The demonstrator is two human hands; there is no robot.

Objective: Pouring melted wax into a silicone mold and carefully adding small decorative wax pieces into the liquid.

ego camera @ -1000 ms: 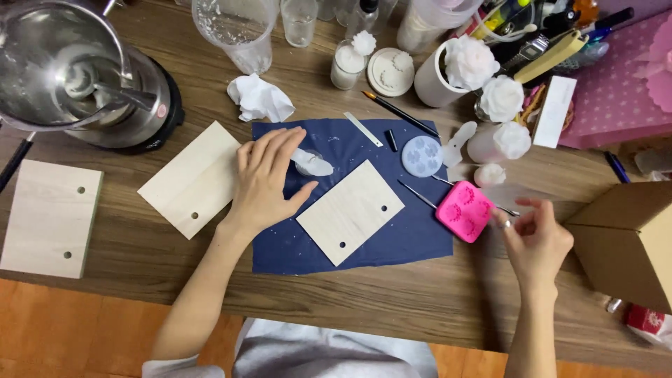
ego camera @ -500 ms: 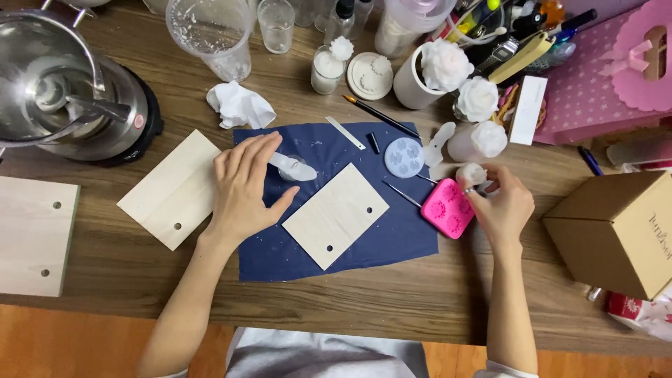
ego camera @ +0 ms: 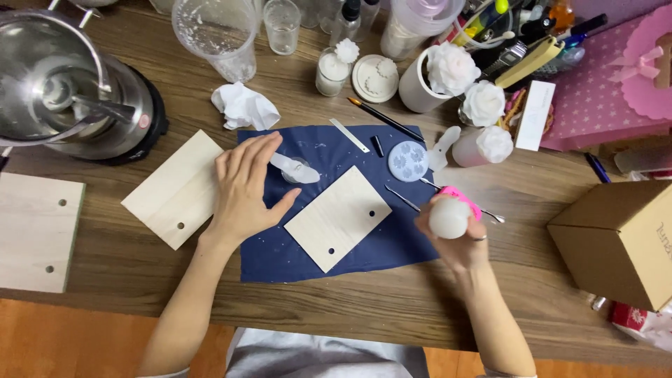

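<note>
My left hand (ego camera: 245, 190) lies flat, fingers apart, on the left part of a dark blue cloth (ego camera: 294, 259), its fingertips beside a small white spoon-like piece (ego camera: 297, 169). My right hand (ego camera: 456, 241) is raised over the cloth's right edge and grips a small white rounded wax ball (ego camera: 449, 218). A pink silicone mould (ego camera: 463, 197) shows just behind that hand, mostly hidden by it. A square wooden board with two holes (ego camera: 339, 217) rests on the cloth between my hands.
Another wooden board (ego camera: 175, 187) lies left of the cloth, a third (ego camera: 36, 232) at the far left. A steel pot on a burner (ego camera: 66, 84) stands back left. Cups, wax flowers (ego camera: 449, 67), a round blue mould (ego camera: 408, 160), tools and a cardboard box (ego camera: 619, 238) crowd the back and right.
My right hand moved left from the table's right side to the pink mould and lifted a white ball. My left hand stayed flat on the cloth.
</note>
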